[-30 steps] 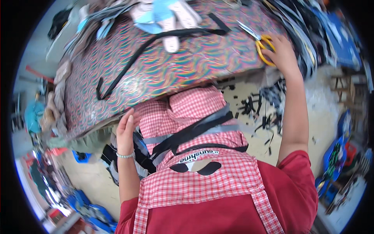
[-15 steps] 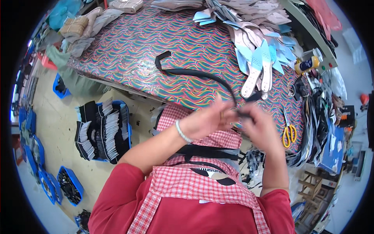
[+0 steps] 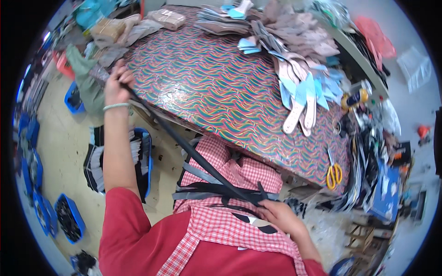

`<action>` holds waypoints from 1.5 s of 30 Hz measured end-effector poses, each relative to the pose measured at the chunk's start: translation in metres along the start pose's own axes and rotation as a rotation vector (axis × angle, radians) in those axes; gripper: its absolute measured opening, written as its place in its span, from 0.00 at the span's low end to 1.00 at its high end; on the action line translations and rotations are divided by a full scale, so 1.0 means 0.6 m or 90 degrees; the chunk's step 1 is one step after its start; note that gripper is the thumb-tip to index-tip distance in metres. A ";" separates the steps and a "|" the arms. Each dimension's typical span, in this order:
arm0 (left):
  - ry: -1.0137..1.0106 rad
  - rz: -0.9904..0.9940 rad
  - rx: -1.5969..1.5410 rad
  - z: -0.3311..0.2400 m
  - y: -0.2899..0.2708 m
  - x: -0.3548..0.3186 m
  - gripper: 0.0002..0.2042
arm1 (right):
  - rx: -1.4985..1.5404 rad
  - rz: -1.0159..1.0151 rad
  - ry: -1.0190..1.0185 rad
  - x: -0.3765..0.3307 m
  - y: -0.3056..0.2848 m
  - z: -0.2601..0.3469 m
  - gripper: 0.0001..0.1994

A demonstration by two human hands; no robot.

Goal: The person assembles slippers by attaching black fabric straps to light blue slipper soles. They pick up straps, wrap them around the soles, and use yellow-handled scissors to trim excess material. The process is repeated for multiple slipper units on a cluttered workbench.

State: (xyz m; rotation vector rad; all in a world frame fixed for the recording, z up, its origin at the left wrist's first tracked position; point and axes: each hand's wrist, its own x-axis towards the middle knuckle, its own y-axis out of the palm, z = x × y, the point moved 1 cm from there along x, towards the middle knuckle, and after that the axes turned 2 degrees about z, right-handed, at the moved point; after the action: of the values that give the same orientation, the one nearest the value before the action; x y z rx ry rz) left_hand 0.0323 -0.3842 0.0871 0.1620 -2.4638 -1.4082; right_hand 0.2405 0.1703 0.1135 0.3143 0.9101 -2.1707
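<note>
A long black fabric strip [image 3: 182, 143] is stretched diagonally across the table's front edge and over my lap. My left hand [image 3: 118, 87], raised at the table's left corner, has its fingers closed on the upper end. Down at my lap, my right hand [image 3: 280, 214] grips the strip's lower part, and a short tail sticks up past the fingers. More black and grey strips [image 3: 198, 189] lie across my checked apron just left of the right hand.
Pale and light-blue insoles [image 3: 297, 99] are piled on the patterned table [image 3: 198, 87]. Yellow-handled scissors [image 3: 334, 175] lie near its right end, beside hanging strips [image 3: 357, 154]. Wrapped bundles [image 3: 108, 31] sit at the far left. Blue baskets [image 3: 70, 216] stand on the floor.
My hands were together over the table's front edge and have moved apart, the left up and leftward, the right down to my lap. The strip, curved on the table before, is now taut.
</note>
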 end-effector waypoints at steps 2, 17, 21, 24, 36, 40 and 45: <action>0.031 0.036 0.131 0.014 0.107 -0.043 0.14 | -0.144 -0.063 -0.179 0.045 0.003 0.004 0.24; -0.302 0.736 0.723 0.571 0.345 -0.223 0.26 | 0.777 -0.652 -0.249 0.128 -0.122 -0.106 0.15; 0.106 0.503 1.112 0.731 0.361 -0.171 0.33 | 0.307 -0.882 -0.130 0.171 -0.235 -0.214 0.14; 0.124 0.598 1.129 0.791 0.334 -0.149 0.31 | 0.226 -0.835 -0.060 0.257 -0.272 -0.297 0.12; -0.288 0.187 0.289 0.475 0.281 -0.110 0.23 | -0.088 -0.562 -0.310 0.338 -0.155 -0.117 0.12; -0.012 0.355 0.910 0.383 0.299 -0.150 0.22 | 0.504 -0.456 -0.254 0.223 -0.169 -0.114 0.12; -0.039 0.524 1.282 0.351 0.148 -0.189 0.23 | 0.747 -0.170 -0.269 0.113 -0.124 -0.070 0.15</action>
State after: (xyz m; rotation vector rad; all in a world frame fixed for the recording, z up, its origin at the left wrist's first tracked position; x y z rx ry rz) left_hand 0.0789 -0.1375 0.0402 -0.4304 -2.3412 1.4920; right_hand 0.1377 0.1970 0.0889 0.2586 -0.6632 -2.6489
